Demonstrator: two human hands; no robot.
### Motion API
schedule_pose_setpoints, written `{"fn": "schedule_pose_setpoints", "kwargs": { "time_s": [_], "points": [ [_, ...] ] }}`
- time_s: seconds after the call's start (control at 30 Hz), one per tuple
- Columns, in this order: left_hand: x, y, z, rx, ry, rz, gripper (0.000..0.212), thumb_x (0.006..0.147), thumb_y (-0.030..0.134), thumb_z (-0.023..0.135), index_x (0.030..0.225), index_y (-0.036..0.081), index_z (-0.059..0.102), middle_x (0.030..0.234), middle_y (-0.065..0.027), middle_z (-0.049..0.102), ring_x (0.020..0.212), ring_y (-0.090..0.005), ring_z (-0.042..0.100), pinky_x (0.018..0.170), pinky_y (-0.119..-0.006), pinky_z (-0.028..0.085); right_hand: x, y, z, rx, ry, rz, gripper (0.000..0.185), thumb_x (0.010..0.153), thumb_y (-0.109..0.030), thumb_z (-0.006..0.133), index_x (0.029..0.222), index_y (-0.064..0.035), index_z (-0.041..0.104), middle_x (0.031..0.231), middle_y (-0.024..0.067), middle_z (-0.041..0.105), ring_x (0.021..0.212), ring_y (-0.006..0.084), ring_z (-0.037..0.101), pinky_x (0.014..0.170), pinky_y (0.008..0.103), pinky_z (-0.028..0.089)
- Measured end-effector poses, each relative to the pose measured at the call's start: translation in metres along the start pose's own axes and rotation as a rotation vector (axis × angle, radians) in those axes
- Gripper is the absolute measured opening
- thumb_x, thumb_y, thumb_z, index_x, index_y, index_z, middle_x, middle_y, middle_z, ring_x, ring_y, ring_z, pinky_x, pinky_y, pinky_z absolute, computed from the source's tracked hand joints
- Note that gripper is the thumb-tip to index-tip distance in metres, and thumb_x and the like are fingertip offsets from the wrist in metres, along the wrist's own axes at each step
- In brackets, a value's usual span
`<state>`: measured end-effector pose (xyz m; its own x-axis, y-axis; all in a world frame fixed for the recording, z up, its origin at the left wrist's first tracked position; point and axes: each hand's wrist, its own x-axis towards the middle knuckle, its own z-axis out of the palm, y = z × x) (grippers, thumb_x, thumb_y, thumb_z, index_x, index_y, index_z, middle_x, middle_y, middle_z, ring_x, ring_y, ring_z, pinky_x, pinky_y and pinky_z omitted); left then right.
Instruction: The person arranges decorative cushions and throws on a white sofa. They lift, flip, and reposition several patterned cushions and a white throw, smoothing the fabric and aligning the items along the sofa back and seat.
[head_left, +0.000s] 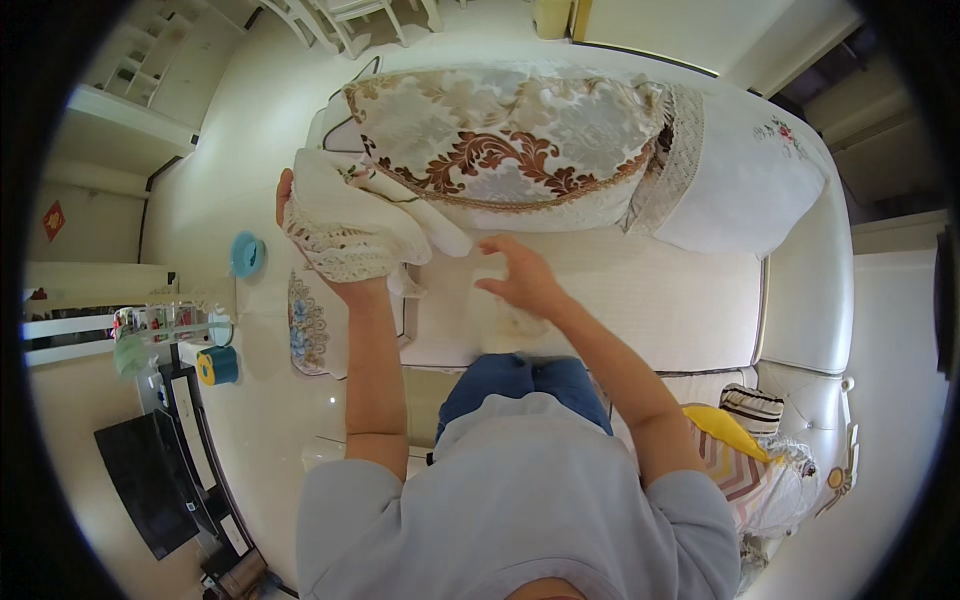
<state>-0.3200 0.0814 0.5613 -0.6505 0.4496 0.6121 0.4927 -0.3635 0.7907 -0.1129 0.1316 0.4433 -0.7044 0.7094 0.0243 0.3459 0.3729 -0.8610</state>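
A folded white cloth with a crocheted lace edge lies across my left hand, whose fingertips show at its left side; the palm is hidden under the fabric. To the right of the cloth is my right hand, its thumb and fingers apart and nothing in them, above the pale sofa seat. Along the sofa's back rests a cover with brown and grey leaf patterns. A white cloth with lace trim and an embroidered flower drapes the sofa's right end.
At the lower right are a chevron-patterned cushion and a striped cushion. A blue basin stands on the floor at the left, above a teal and yellow container. A floral mat lies at the sofa's left end.
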Motion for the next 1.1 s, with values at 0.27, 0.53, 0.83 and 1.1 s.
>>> {"fn": "schedule_pose_setpoints", "kwargs": {
  "time_s": [0.27,0.53,0.83,1.1],
  "points": [
    [-0.018,0.03,0.019,-0.141,0.106,-0.066,0.068,0.086,0.025,0.063,0.139,0.006,0.026,0.139,-0.0084,0.031,0.129,-0.0215,0.034,0.109,-0.036,0.03,0.011,-0.053,0.072,0.081,0.104,0.186,0.046,0.076,-0.015,0.069,0.119,-0.0101,0.054,0.117,0.0112,0.058,0.102,0.0321,0.058,0.084,0.0414,0.048],
    [-0.018,0.003,-0.006,0.138,0.071,0.043,0.076,0.081,0.034,0.068,0.138,0.006,0.026,0.136,-0.0077,0.029,0.127,-0.0219,0.034,0.109,-0.037,0.027,0.011,0.025,0.005,0.107,0.176,0.339,0.022,0.082,-0.009,0.058,0.104,-0.007,0.059,0.089,0.0178,0.063,0.086,0.0343,0.061,0.072,0.0406,0.046],
    [0.053,-0.045,0.089,-0.066,0.032,0.109,0.057,0.086,0.018,0.062,0.134,0.005,0.034,0.128,-0.0085,0.04,0.123,-0.0207,0.037,0.106,-0.033,0.03,0.028,0.061,-0.135,-0.043,0.364,0.196,0.022,0.086,-0.021,0.06,0.094,-0.0012,0.061,0.079,0.0174,0.062,0.071,0.0311,0.058,0.068,0.0376,0.045],
    [0.129,-0.13,0.24,0.404,-0.412,0.37,0.075,0.065,0.009,0.07,0.134,0.008,0.04,0.124,-0.0141,0.051,0.121,-0.0369,0.038,0.106,-0.049,0.023,0.132,0.142,-0.26,-0.373,0.778,0.303,0.023,0.084,-0.023,0.06,0.091,-0.0018,0.066,0.081,0.0171,0.067,0.074,0.0327,0.063,0.071,0.039,0.047]
  ]
}}
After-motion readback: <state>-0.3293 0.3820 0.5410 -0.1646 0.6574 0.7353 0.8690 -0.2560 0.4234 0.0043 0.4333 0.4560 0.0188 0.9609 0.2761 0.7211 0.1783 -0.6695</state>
